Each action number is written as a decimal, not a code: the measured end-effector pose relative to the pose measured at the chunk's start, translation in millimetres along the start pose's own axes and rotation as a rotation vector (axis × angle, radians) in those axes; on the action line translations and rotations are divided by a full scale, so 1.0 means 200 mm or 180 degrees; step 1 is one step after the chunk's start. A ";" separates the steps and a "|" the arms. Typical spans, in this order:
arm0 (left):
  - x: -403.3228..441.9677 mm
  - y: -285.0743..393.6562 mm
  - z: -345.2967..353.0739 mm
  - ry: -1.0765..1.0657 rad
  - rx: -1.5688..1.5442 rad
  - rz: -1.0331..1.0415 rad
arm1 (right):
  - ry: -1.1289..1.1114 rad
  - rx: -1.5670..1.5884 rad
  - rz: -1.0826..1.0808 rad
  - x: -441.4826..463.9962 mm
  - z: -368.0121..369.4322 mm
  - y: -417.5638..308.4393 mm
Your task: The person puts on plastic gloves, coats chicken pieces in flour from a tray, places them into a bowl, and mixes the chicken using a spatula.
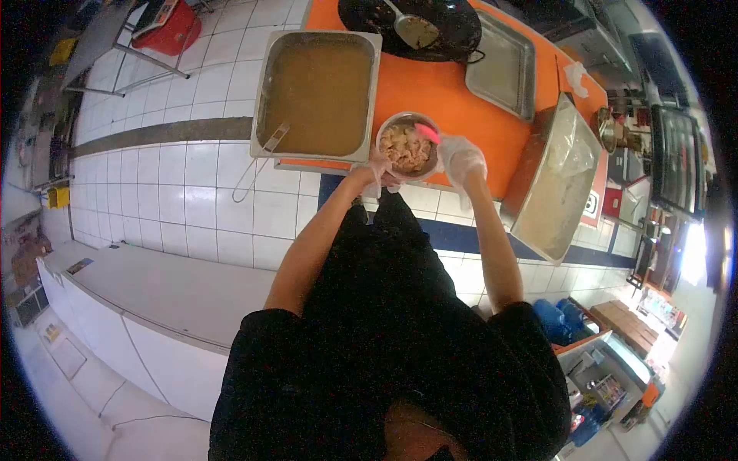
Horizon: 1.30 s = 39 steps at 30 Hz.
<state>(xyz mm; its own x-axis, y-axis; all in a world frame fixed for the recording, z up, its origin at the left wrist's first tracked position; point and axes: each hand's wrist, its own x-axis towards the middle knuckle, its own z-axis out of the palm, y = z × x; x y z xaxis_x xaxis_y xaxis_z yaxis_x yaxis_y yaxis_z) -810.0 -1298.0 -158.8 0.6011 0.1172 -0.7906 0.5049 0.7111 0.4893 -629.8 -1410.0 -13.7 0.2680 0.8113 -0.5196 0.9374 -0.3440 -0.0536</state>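
A round metal bowl (431, 167) holds pale, chunky pieces that look like raw meat (405, 149). It is at the front edge of the orange table. My left hand (373, 170), in a clear plastic glove, grips the bowl's near left side. My right hand (463, 160), also gloved, is closed at the bowl's right side on a bright pink utensil (427, 134). The pink part reaches over the rim onto the pieces; its exact kind is not clear. Left of the bowl stands a deep steel pan (372, 92) of brownish liquid, with a wire-handled strainer (270, 144) across its near edge.
On the orange table (430, 84), a black wok (361, 17) with a ladle (416, 31) and a shallow metal tray (526, 77) stand at the back. A large pale-filled container (555, 192) overhangs the right front. A white counter (154, 288) lies behind me on the left.
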 end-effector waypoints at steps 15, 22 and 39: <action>-0.03 -0.03 -0.07 -0.0761 -0.0005 0.0325 | -0.0265 0.2879 0.2965 -0.07 0.22 -0.45; -0.09 -0.05 -0.01 0.0099 0.0450 0.0858 | 0.0140 0.0068 -0.0347 -0.11 0.01 -0.02; -0.17 0.01 0.01 0.0931 0.2521 0.1514 | -0.0758 0.1698 0.1246 -0.08 0.51 -0.14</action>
<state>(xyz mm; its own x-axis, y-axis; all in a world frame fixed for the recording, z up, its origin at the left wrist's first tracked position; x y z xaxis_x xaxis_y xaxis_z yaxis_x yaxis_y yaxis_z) -828.1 -1300.7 -130.1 0.7265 0.5161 -0.4537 0.5841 -0.1160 0.8033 -682.4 -1461.5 -91.5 0.4503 0.4759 -0.7555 0.5286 -0.8240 -0.2039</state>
